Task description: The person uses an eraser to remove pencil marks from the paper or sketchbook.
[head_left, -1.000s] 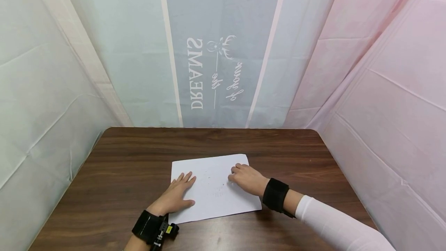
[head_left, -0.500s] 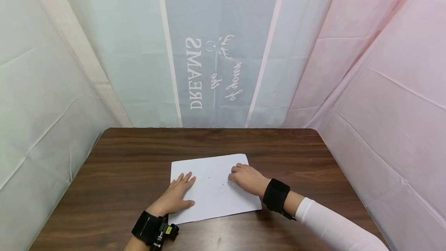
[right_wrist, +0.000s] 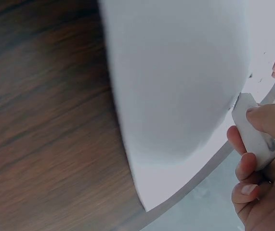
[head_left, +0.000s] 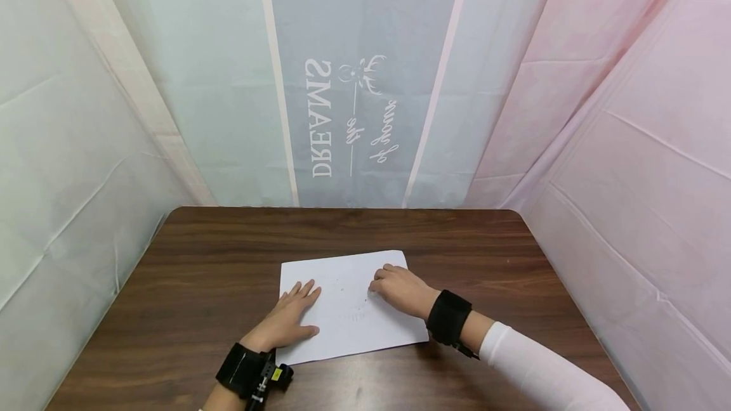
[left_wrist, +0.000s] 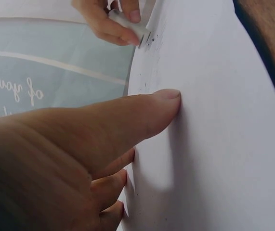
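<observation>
A white sheet of paper point(head_left: 342, 341) lies on the table, with faint pencil-like marks and dark crumbs near its middle. My left hand point(head_left: 288, 321) rests spread on the sheet's left part, its thumb point(left_wrist: 163, 103) pressing the surface. My right hand point(head_left: 402, 290) is over the right half of the paper. Between thumb and fingers it pinches a white eraser point(right_wrist: 253, 132), whose worn tip meets the sheet beside small dark bits. In the left wrist view the eraser point(left_wrist: 127, 26) shows partly, covered by the fingers.
The dark wood-grain table point(head_left: 188, 309) surrounds the paper on all sides. Pale cloth hangings point(head_left: 365, 81) with mirrored lettering rise behind the table's far edge and along both sides. Black straps point(head_left: 451, 317) sit round both wrists.
My right hand shifts slightly to the left across the paper with the eraser. The faint marks near the middle look a little different. My left hand stays in place on the sheet.
</observation>
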Tool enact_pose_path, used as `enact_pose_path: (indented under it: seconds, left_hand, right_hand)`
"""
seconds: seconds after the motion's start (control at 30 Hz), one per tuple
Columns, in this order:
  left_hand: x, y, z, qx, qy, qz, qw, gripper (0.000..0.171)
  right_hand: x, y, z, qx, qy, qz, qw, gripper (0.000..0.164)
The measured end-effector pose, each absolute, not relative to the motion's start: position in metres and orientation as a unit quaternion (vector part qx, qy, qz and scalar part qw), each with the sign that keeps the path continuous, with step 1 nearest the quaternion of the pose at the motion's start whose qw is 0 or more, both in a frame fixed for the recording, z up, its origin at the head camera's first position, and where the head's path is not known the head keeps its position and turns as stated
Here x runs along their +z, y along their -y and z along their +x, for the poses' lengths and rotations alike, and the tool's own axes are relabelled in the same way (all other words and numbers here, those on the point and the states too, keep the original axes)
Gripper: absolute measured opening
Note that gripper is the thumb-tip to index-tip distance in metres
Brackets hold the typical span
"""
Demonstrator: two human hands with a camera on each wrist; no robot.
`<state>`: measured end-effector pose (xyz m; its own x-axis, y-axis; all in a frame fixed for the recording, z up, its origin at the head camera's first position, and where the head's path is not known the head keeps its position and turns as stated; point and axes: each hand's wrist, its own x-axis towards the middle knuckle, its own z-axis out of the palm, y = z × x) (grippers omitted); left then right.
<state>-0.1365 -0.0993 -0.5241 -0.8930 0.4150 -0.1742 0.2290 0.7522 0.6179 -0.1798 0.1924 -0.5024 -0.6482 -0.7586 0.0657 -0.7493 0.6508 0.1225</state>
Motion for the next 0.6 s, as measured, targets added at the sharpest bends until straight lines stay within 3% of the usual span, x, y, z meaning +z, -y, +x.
enact_pose_path:
  seconds: [0.6]
  left_hand:
    - [-0.523, 0.099, -0.136, 0.305, -0.925, 0.173, 0.148, 0.075]
  right_hand:
    - [-0.495, -0.145, -0.176, -0.032, 0.894, 0.446, 0.035, 0.021]
